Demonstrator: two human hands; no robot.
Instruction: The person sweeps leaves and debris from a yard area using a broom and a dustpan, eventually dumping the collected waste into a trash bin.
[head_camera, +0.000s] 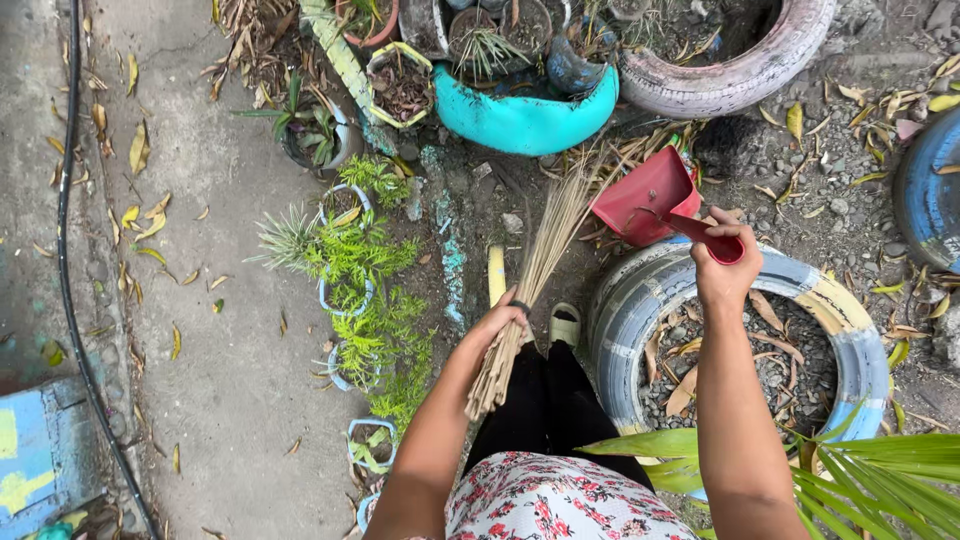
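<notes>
My left hand (497, 325) grips a stick broom (545, 250) near its bound end, and its thin bristles fan out across the dirt toward the dustpan. A red dustpan (645, 195) rests tilted on the ground beyond a painted tyre. Its handle (712, 240) is gripped by my right hand (727, 270), which reaches over the tyre's rim. Dry leaves lie around the pan's mouth.
A painted tyre planter (620, 310) filled with gravel and dry leaves lies under my right arm. A turquoise half-tyre planter (525, 115), a pale tyre (740, 75) and small potted plants (350, 260) stand around. A black hose (65, 250) runs along the leaf-strewn concrete on the left.
</notes>
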